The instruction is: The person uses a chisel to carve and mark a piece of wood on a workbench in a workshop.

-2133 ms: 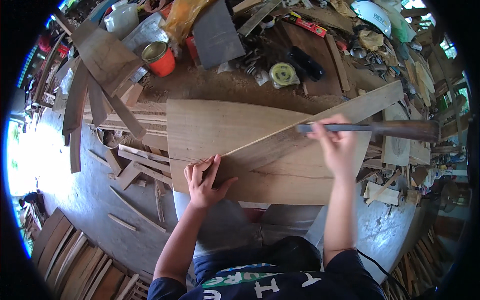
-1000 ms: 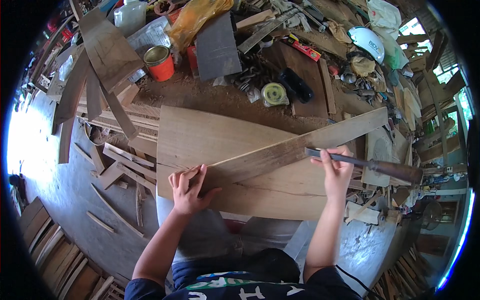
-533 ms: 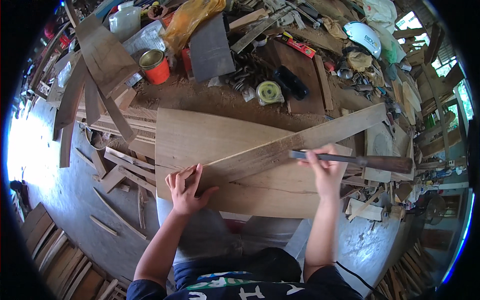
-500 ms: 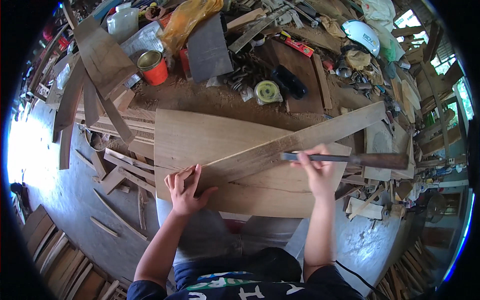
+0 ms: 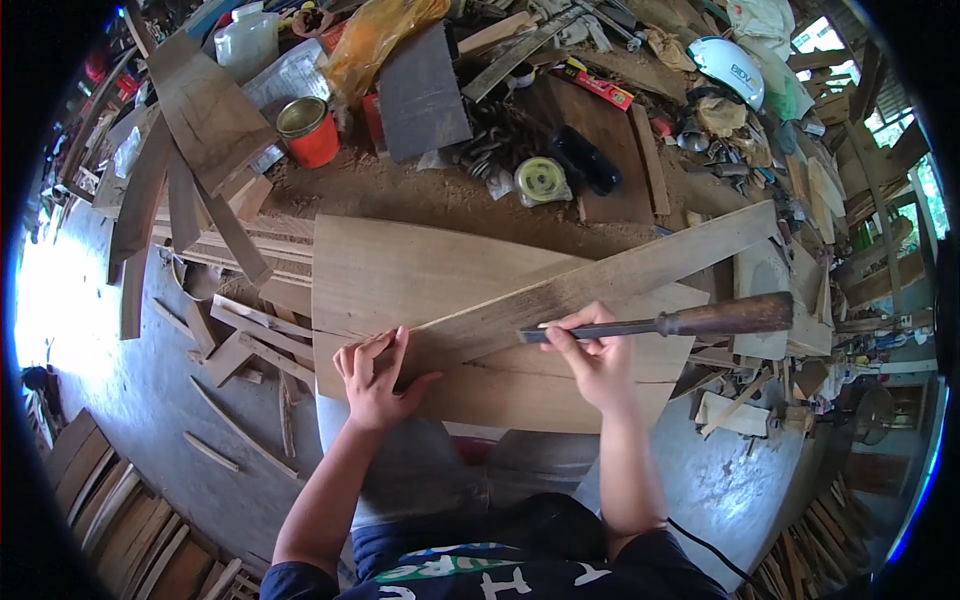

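Observation:
A chisel (image 5: pixel 730 315) with a brown wooden handle and a flat metal blade is in my right hand (image 5: pixel 598 365). The fingers are closed around its blade, and the handle points right. The blade's tip is over a narrow board (image 5: pixel 650 262), which lies slantwise across a wide wooden board (image 5: pixel 420 255). Whether the tip touches the wood I cannot tell. At the narrow board's near left end rests my left hand (image 5: pixel 375 380), its fingers spread and the thumb stretched out. A dark crack runs along the wide board near its front edge.
Beyond the boards, a cluttered bench holds an orange-red can (image 5: pixel 308 140), a yellow-green tape roll (image 5: pixel 541 181), a dark bottle-like object (image 5: pixel 585 163) and a white helmet (image 5: pixel 725 70). Wood offcuts (image 5: pixel 260 340) lie at left. Planks (image 5: pixel 130 530) are stacked on the floor at lower left.
My right hand has moved left with the chisel, bringing its tip further along the narrow board. My left hand stays in the same place on the wood.

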A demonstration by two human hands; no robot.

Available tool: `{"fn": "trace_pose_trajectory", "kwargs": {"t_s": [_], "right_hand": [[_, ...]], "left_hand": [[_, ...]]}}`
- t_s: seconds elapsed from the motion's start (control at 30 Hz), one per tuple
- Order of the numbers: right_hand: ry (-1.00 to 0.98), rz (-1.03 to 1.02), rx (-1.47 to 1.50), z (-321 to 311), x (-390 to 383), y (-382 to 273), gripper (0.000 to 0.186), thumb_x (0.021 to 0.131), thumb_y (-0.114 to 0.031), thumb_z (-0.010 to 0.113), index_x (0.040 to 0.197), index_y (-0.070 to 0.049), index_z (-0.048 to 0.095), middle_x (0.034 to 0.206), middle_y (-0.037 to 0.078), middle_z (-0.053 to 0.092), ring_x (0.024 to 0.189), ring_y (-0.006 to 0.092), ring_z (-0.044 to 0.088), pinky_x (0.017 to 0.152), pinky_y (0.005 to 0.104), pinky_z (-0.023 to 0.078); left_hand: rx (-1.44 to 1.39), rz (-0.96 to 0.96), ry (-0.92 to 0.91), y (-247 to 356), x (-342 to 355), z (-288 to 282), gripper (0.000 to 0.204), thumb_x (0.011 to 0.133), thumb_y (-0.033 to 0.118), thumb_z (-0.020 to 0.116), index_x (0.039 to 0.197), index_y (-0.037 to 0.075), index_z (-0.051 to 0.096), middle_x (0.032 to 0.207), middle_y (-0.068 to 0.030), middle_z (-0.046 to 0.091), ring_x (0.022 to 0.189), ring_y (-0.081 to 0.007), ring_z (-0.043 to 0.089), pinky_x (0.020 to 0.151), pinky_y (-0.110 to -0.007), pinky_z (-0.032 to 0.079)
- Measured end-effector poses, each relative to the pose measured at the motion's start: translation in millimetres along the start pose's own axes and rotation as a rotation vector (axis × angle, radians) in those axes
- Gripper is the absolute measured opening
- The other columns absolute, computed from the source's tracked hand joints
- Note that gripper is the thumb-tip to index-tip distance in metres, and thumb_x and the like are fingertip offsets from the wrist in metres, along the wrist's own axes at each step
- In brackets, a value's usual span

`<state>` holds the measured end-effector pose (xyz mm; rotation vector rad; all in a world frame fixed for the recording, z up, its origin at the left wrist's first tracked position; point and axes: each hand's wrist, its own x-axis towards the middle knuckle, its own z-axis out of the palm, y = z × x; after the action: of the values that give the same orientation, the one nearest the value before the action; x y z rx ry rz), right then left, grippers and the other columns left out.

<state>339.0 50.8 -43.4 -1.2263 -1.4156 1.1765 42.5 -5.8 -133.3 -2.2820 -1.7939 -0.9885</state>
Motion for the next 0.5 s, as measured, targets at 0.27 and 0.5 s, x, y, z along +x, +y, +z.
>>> {"fn": "trace_pose_trajectory", "kwargs": {"t_s": [0.27,0.5], "right_hand": [[0.302,-0.052,0.035,-49.2,8.3,-5.7,0.016,0.094,-0.006,0.070,0.091,-0.001,0.056,0.070,-0.003,0.048,0.068,0.0129,0.067,0.067,0.0269,0.062],[0.185,-0.021,-0.011,-25.4,3.4,3.0,0.015,0.096,-0.009,0.068,0.096,0.000,0.056,0.093,0.011,0.068,0.085,0.0199,0.071,0.079,0.0322,0.062]], "left_hand": [[-0.012,-0.001,0.001,2.2,7.9,5.5,0.073,0.069,0.049,0.084,0.130,0.012,0.067,0.119,-0.0053,0.056,0.106,-0.0258,0.053,0.095,-0.043,0.038],[0.074,-0.022,-0.134,-6.1,-7.3,-7.6,0.076,0.078,0.054,0.075,0.142,0.017,0.055,0.126,-0.0069,0.059,0.109,-0.0292,0.055,0.092,-0.054,0.038]]}}
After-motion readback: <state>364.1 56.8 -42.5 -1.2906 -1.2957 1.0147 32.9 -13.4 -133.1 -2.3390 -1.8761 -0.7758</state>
